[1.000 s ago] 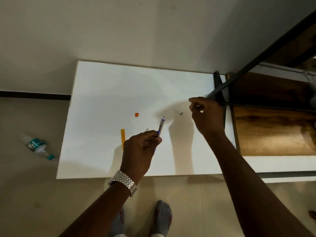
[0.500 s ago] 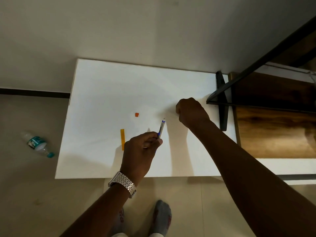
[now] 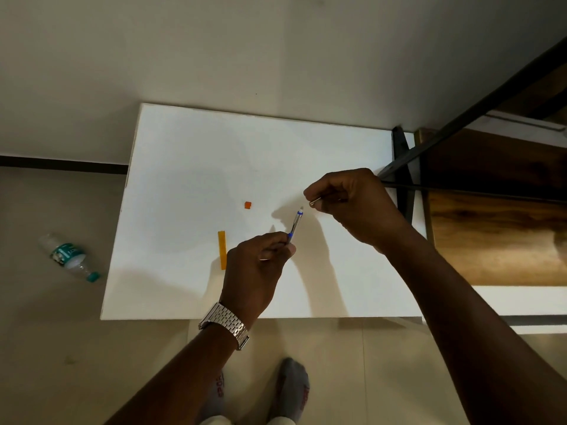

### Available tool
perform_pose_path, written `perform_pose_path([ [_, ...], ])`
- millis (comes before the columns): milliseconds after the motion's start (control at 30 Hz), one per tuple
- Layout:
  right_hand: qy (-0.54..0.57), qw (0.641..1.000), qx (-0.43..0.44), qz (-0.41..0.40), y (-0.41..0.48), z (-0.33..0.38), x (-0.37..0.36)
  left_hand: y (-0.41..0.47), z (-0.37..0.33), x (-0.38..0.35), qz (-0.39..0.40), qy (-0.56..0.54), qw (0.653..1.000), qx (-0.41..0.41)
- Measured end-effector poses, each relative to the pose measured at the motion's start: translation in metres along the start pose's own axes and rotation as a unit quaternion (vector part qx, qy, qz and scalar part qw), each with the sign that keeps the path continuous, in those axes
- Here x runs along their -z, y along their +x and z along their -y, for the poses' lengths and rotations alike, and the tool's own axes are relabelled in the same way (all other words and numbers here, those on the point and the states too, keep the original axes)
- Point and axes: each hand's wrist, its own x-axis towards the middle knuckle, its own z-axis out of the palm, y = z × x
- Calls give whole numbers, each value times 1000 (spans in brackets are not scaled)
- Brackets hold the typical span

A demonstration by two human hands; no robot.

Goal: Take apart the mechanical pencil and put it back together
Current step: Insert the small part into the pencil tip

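Note:
My left hand [image 3: 260,265] grips the lower end of the blue and clear mechanical pencil [image 3: 295,225], which points up and to the right above the white table [image 3: 190,167]. Its white eraser end shows past a blue ring. My right hand [image 3: 352,207] is just to the right of that end, fingers pinched on a small silver metal cap [image 3: 313,203]. The cap sits a short gap from the pencil's end, not touching it.
A small orange cap [image 3: 247,205] and a long orange-yellow strip [image 3: 222,249] lie on the table left of my hands. A black metal frame [image 3: 402,167] and wooden shelf [image 3: 491,234] stand at the right. A plastic bottle [image 3: 69,256] lies on the floor at left.
My right hand went to the small metal part on the table, closed over it, and lifted it toward the pencil's end. My left hand held the pencil nearly still.

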Motion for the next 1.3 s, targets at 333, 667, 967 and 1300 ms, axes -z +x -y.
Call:
perform_pose_path([
  [333,-47,998,14,39,-4,5,3,-2,2,0,2,4,1000,-18],
  [667,-67,994,14,79,-8,17,4,-1,4,4,2,30,999,-28],
  [967,-111,986,6,122,-5,26,9,-2,7,6,0,41,997,-64],
  [1300,-109,986,-9,127,-2,21,15,-4,7,4,9,44,996,-80],
])
